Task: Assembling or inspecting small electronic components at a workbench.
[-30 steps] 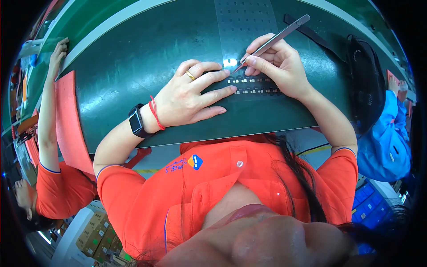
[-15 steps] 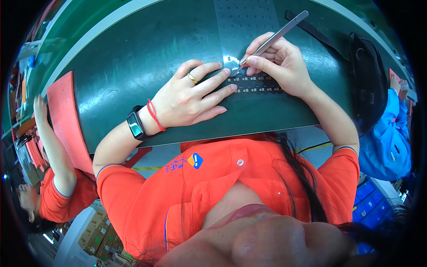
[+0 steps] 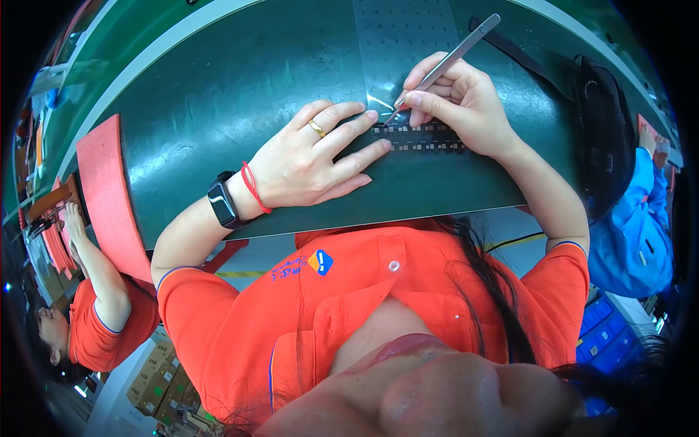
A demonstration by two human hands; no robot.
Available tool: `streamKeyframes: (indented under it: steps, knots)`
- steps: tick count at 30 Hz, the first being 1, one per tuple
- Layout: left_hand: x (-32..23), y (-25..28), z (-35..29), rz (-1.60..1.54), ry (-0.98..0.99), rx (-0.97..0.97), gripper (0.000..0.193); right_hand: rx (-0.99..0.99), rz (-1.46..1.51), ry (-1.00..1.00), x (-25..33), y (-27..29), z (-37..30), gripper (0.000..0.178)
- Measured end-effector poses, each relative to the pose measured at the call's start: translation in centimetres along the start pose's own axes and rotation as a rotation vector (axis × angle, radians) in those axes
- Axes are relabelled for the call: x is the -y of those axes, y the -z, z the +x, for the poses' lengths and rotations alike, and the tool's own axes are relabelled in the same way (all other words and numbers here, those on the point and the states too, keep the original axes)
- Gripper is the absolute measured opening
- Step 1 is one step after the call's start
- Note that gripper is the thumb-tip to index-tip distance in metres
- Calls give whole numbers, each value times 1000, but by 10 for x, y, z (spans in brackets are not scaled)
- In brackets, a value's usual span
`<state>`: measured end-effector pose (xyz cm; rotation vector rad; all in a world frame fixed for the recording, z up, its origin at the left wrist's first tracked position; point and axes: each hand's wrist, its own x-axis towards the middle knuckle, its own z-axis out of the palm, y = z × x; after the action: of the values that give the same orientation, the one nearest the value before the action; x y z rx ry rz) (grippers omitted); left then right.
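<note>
In my right hand [image 3: 459,105] is a pair of metal tweezers [image 3: 453,58], pinched between thumb and fingers with the tip pointing down and left. The tip meets the upper row of a clear sheet [image 3: 404,54] near its lower left corner. Two rows of small dark and pale pieces [image 3: 422,146] run across the sheet's near end. My left hand [image 3: 320,156] lies palm down, fingers spread, its fingertips at the left ends of these rows. It wears a gold ring, a red cord and a black watch [image 3: 221,199].
The sheet lies on a green tabletop [image 3: 211,109]. A black bag [image 3: 604,131] with a strap lies at the right. A red-orange pad [image 3: 109,189] borders the table's left. One co-worker [image 3: 102,306] sits at far left, another in blue [image 3: 633,226] at far right.
My hands stay almost where they were, with the tweezers shifted slightly. At far left, the co-worker's raised hand has come down toward the things on their bench.
</note>
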<state>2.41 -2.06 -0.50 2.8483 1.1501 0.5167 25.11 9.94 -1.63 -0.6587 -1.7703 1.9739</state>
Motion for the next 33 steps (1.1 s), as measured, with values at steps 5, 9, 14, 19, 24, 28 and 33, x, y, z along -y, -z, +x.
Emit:
streamKeyframes:
  steps: [5, 9, 14, 19, 24, 28, 33]
  knots:
    - [7, 5, 1, -68, -17, -59, 41, -117, 154, -24, 10, 6, 3, 16]
    - [62, 20, 12, -137, 100, -325, 34, -148, 212, -21, 12, 8, 5, 17]
    - [175, 17, 10, 211, 627, -593, 49, -147, 237, -40, 13, 5, 6, 17]
    - [218, -4, 10, 283, 848, -538, 25, -131, 257, -49, 11, 7, 4, 16]
    - [228, -7, -1, 137, 875, -533, 22, -121, 258, -61, 14, 8, 10, 17]
    - [216, 1, 8, 83, 927, -589, 23, -106, 267, -72, 17, 5, 19, 17]
    - [230, 10, 2, 28, 976, -407, 26, -56, 290, -56, 17, -3, 31, 18]
